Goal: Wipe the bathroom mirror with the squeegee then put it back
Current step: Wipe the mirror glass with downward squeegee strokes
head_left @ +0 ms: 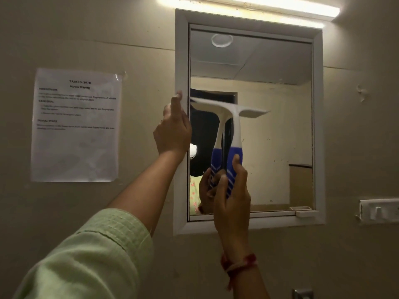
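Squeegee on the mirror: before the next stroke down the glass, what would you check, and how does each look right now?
1. Right hand grip on the squeegee handle: ok, fingers wrapped round the blue part.
2. Blade against the mirror: cannot tell, contact line not clear.
3. Blade level: not ok, it slopes down to the right.
4. Left hand steadying the white frame: ok, fingers on its left edge.
5. Glass below free of obstacles: ok.
6. Spots left on the glass: not ok, specks show at right.

In the right hand [232, 192], the squeegee [232, 134] is white above, blue with white stripes below; red thread [237, 264] circles its wrist; the left arm's sleeve [90, 255] is pale green.
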Motion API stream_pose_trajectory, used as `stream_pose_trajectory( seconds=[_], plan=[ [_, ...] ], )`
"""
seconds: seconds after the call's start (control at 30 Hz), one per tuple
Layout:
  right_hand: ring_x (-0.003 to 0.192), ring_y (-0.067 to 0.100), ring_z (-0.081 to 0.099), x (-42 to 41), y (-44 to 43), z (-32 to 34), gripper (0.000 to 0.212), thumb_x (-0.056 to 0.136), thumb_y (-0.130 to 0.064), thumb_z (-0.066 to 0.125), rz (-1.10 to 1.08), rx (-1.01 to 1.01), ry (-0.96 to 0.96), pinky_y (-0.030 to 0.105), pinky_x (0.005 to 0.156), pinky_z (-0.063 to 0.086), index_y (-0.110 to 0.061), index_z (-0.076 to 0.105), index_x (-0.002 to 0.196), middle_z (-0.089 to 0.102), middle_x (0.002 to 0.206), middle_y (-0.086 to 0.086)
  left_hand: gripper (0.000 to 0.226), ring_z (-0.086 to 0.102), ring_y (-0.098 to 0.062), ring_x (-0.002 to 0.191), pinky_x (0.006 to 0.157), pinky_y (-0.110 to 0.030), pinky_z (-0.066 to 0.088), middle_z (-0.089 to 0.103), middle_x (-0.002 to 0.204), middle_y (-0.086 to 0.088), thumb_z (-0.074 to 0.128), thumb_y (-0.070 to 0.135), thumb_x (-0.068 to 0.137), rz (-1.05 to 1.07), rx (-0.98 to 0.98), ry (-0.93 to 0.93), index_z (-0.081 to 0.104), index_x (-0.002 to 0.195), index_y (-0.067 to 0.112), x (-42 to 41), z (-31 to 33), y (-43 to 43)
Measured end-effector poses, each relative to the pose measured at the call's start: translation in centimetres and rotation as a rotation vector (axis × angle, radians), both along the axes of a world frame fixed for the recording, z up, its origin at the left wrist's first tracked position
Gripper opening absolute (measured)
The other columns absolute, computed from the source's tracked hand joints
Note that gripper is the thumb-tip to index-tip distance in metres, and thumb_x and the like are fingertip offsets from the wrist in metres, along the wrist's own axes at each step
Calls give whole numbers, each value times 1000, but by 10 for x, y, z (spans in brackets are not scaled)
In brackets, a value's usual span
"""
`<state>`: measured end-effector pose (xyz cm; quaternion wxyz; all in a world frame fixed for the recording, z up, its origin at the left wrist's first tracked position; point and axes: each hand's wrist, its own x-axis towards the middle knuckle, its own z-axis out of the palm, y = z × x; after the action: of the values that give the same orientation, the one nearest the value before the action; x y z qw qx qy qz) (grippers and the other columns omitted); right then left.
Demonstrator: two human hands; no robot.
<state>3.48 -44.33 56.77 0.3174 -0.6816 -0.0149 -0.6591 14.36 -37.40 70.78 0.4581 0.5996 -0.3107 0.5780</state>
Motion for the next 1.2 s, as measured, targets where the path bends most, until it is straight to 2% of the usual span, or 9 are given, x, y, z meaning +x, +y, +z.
stream_pose_trajectory(
  seconds=[0.13,0.33,0.43,0.5,0.73,0.83,0.97,1.07,1.2],
  plan=[
    [99,13,59,-7,4,-29,39,86,-46,29,-6,38,98,32,75,57,-47,21,124,51,129,10,37,42,-5,50,45,-13,29,64,99,-11,39,23,97,12,2,6,40,134,17,2,1,-1],
    [86,14,61,-36,-5,35,40,92,-42,33,7,-37,43,35,71,56,-40,24,131,58,111,4,37,37,0,49,45,-12,26,65,98,-11,35,25,97,21,-8,2,42,133,17,2,1,-1],
    [77,11,60,-39,-7,44,44,89,-48,27,0,-43,20,28,66,54,-36,28,131,59,99,0,38,36,1,50,45,-12,26,65,100,-11,35,25,97,26,-8,1,42,133,17,1,0,-2],
    [72,7,59,-35,-5,26,38,90,-46,27,40,-31,31,20,59,50,-39,29,127,58,96,-3,38,36,2,49,45,-12,26,65,100,-11,35,25,97,18,-8,-2,42,133,17,1,0,-2],
    [81,2,59,-18,-5,-44,33,90,-37,31,119,50,102,14,62,51,-42,30,123,58,107,3,40,45,-6,53,47,-10,30,64,106,-10,38,22,96,8,8,4,39,136,18,2,-5,-1],
    [75,4,59,-25,-7,-30,29,92,-37,31,133,34,82,11,62,49,-40,33,121,59,101,4,40,48,-9,55,46,-11,30,63,107,-9,38,22,97,-4,13,12,38,136,18,1,-6,0],
    [67,-1,56,-34,-10,3,27,95,-39,30,100,-41,16,6,53,44,-49,31,121,54,85,-12,40,47,-9,54,47,-12,30,62,112,-10,33,22,98,-5,-3,20,38,137,19,-1,-7,1],
    [69,0,57,-30,-11,-4,26,97,-37,30,97,-41,11,7,56,46,-49,32,120,56,90,-10,41,48,-9,56,47,-13,31,63,111,-11,30,24,98,-13,0,23,38,138,19,-2,-14,2],
    [73,8,57,-16,-8,-51,35,87,-47,28,93,31,110,12,57,47,-41,32,122,60,109,11,42,47,-9,55,47,-11,30,63,108,-12,30,24,97,-17,12,24,38,138,17,-4,-19,2]
  ],
)
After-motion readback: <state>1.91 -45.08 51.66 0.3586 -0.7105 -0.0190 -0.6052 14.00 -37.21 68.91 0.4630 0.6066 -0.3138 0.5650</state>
